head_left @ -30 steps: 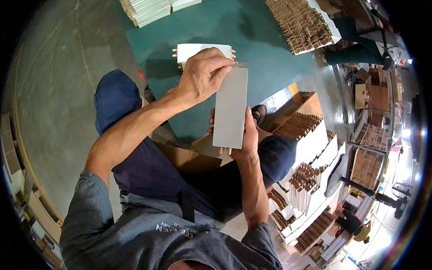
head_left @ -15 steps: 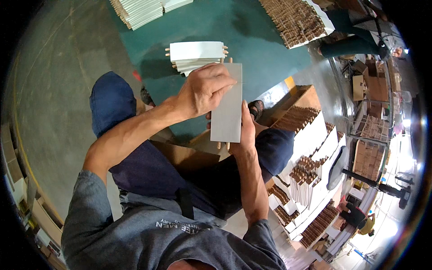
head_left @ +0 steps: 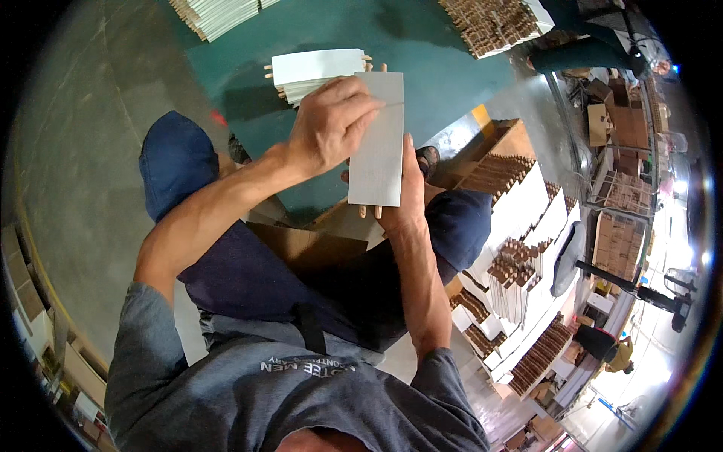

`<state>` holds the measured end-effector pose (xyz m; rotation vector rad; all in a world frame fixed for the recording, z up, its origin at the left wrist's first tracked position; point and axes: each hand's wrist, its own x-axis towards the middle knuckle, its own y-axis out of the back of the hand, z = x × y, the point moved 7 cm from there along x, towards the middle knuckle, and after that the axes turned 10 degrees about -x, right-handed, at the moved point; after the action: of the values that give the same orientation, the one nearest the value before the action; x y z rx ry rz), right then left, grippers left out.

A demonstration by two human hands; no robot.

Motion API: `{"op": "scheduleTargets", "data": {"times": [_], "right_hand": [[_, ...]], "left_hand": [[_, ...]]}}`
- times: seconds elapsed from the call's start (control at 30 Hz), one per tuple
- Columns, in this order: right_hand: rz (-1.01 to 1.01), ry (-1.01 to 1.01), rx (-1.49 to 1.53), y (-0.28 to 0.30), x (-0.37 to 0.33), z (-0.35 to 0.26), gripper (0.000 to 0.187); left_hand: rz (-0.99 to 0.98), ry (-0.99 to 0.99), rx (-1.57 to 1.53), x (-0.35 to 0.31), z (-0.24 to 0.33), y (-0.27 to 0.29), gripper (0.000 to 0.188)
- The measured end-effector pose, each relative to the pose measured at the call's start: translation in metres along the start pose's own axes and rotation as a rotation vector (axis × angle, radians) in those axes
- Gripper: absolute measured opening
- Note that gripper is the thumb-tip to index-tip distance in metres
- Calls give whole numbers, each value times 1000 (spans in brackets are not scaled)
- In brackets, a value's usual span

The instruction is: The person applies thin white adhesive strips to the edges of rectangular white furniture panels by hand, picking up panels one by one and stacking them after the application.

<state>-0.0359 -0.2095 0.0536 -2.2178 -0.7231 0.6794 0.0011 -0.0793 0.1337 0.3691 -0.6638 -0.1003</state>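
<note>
A white rectangular board (head_left: 378, 154) with wooden dowel pins poking out of both short ends stands lengthwise before me. My right hand (head_left: 407, 192) grips it from below and along its right edge, the thumb up that side and most fingers hidden behind. Over the board's upper left, my left hand (head_left: 335, 120) is closed in a pinch, its fingertips at the white face. Whatever they pinch, if anything, is too small to make out. Just beyond this hand, a stack of similar white boards with dowels (head_left: 316, 68) lies on the green table (head_left: 407, 53).
More white boards (head_left: 218, 15) are stacked at the table's far left, and a brown-ended pile (head_left: 493, 26) at its far right. To my right stand many dowelled boards (head_left: 520, 218) beside a cardboard box (head_left: 501, 147). Another person (head_left: 617, 354) is in the right background.
The board and both hands have shifted slightly up in the view, along with the surroundings. My left fingertips have moved a little leftward over the board; my right hand keeps its grip.
</note>
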Motion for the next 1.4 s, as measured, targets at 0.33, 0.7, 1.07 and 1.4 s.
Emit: {"op": "scheduleTargets", "data": {"times": [0.33,0.7,1.07,1.4], "right_hand": [[443,11,-14,-3,0,-1,54],[225,164,78,-4,1,-22,64],[354,8,-190,-34,2,-6,60],[268,262,2,-5,-8,-34,64]], "left_hand": [[-48,-10,66,-6,6,-2,16],[-146,-230,-248,-44,75,-26,12],[202,92,18,17,-26,37,15],[-33,-250,-216,-32,72,-10,9]]}}
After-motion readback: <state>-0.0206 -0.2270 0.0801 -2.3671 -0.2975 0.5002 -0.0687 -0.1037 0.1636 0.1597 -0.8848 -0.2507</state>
